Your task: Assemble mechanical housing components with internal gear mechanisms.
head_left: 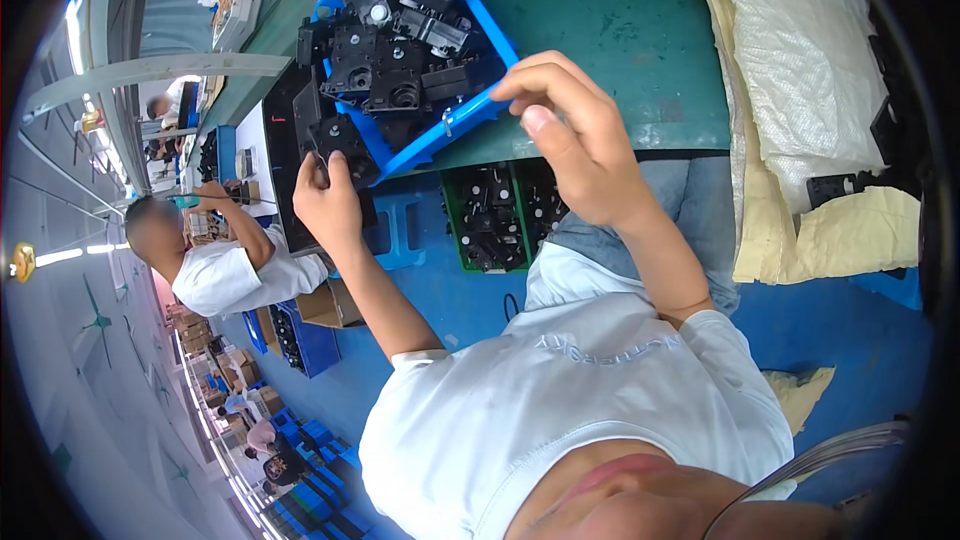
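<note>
My left hand is closed, thumb and fingers pinching the lower edge of a black plastic housing beside the near left corner of a blue bin. Inside the bin lies a heap of similar black plastic assemblies, some with round openings and small white or metal parts. Over the bin's right rim is my right hand, its fingers loosely bent and the thumb apart from them. Nothing shows in it; whether its fingertips touch the rim I cannot tell.
The bin rests on a green tabletop. Below the table edge is a green crate of black parts. At right, a white woven sack lies on yellowish paper. A co-worker sits at left, near a cardboard box.
</note>
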`<action>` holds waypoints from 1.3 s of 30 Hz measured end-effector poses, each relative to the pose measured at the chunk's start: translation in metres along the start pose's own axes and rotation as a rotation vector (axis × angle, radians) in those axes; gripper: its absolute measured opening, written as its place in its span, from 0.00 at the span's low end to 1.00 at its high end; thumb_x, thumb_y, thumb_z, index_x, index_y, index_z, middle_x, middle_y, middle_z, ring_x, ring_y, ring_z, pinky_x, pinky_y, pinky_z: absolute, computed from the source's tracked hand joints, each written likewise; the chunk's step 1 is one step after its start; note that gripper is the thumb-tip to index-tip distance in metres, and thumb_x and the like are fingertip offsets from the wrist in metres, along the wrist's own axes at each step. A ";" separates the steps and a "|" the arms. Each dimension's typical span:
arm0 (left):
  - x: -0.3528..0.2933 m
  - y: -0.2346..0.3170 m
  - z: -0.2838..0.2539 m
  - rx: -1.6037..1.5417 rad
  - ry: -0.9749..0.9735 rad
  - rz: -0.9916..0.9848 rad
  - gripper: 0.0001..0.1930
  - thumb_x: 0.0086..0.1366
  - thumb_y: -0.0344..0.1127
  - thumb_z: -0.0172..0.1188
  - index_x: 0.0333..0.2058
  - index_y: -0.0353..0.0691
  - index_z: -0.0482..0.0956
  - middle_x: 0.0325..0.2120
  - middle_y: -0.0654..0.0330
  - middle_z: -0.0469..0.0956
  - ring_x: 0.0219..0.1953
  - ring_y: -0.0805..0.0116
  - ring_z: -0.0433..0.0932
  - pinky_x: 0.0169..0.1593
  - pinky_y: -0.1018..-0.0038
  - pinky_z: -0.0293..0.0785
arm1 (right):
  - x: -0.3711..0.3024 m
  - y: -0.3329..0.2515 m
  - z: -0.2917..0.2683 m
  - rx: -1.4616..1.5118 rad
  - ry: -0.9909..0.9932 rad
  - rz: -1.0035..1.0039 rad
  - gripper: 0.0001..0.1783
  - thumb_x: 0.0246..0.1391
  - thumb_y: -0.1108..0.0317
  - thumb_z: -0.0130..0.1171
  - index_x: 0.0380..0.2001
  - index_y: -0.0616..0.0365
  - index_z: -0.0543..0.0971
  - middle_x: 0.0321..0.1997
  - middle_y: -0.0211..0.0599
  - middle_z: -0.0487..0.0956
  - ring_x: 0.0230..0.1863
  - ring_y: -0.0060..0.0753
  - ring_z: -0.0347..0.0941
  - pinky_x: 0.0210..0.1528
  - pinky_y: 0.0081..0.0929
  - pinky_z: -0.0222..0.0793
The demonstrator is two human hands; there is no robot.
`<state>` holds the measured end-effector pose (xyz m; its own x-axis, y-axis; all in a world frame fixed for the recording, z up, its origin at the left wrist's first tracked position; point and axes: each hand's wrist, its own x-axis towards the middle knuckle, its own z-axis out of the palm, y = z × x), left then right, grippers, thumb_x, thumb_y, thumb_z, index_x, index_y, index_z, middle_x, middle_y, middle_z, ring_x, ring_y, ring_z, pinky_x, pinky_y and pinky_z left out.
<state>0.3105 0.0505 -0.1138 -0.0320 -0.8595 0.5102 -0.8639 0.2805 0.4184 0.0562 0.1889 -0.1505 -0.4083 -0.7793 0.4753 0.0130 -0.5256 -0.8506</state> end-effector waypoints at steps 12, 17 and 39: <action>0.022 0.044 0.030 0.558 -0.285 0.219 0.20 0.58 0.44 0.55 0.32 0.27 0.80 0.30 0.41 0.81 0.31 0.41 0.80 0.38 0.59 0.76 | -0.010 -0.008 -0.037 0.042 0.056 0.046 0.09 0.53 0.74 0.48 0.33 0.63 0.77 0.35 0.36 0.76 0.33 0.29 0.67 0.38 0.22 0.62; 0.058 0.112 0.017 0.822 -0.328 0.210 0.19 0.58 0.43 0.54 0.34 0.30 0.82 0.30 0.43 0.82 0.32 0.39 0.79 0.37 0.56 0.76 | -0.011 -0.001 -0.047 -0.005 0.069 0.060 0.08 0.53 0.75 0.48 0.32 0.62 0.77 0.32 0.35 0.76 0.31 0.28 0.66 0.37 0.22 0.62; 0.272 0.220 0.341 0.792 -0.995 0.698 0.46 0.42 0.45 0.76 0.59 0.33 0.67 0.48 0.46 0.78 0.43 0.49 0.80 0.49 0.57 0.77 | -0.017 -0.022 -0.088 0.034 0.165 -0.013 0.05 0.53 0.74 0.53 0.33 0.60 0.77 0.28 0.32 0.76 0.24 0.27 0.64 0.28 0.23 0.60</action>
<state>-0.0597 -0.2676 -0.1393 -0.5988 -0.6767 -0.4284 -0.5619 0.7361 -0.3774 -0.0175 0.2434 -0.1596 -0.5527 -0.7074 0.4406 0.0367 -0.5488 -0.8352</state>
